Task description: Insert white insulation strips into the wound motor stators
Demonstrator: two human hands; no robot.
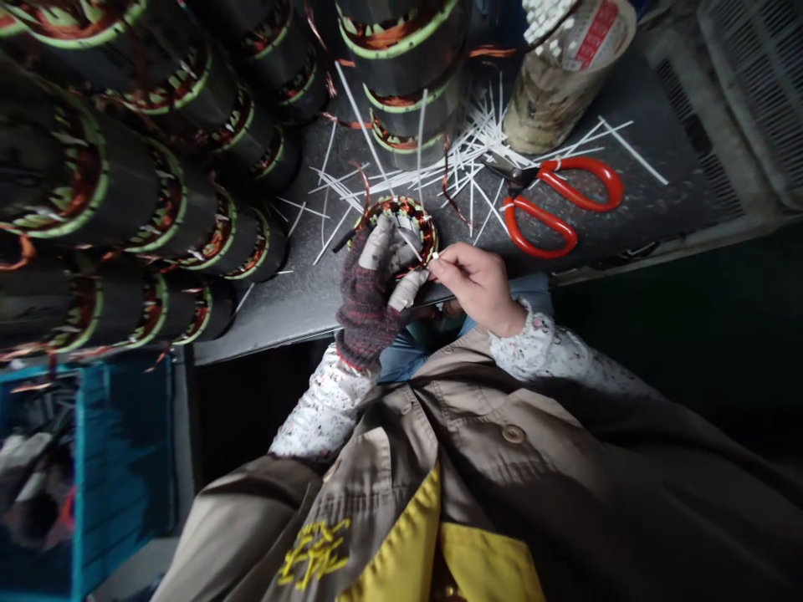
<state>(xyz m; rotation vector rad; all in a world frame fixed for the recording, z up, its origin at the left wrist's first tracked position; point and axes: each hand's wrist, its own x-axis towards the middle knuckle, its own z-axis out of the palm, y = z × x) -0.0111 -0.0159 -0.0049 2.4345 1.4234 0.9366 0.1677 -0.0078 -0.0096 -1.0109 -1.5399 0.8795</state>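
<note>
1. Right hand (478,288): bare. Thumb and index finger are pinched together on a thin white insulation strip (435,253) at the stator rim. The remaining fingers curl loosely toward the palm.
2. Left hand (369,288): fitted with a knitted maroon-and-grey work glove with pale fingertips. The fingers are spread and clamped around the stator.
3. Electric motor stator (421,226): small unit with exposed copper windings, located between both hands. It is gripped by the left hand, and its rim is touching the right-hand strip.
4. Loose white strips (464,163): scattered with copper wire offcuts on the dark workbench (269,318), directly ahead of both hands.
5. Red-handled scissors (545,226): lying on the workbench ahead of and to the right of the right hand, not in contact with it.
6. Larger wound stators (131,184): stacked on their sides to the left of and ahead of the left hand, showing green-rimmed ends and copper windings.
7. Cylindrical container (552,92): holds white strips, beyond the scissors.
8. Blue crate (119,451): below the workbench, left of the left forearm.
</note>
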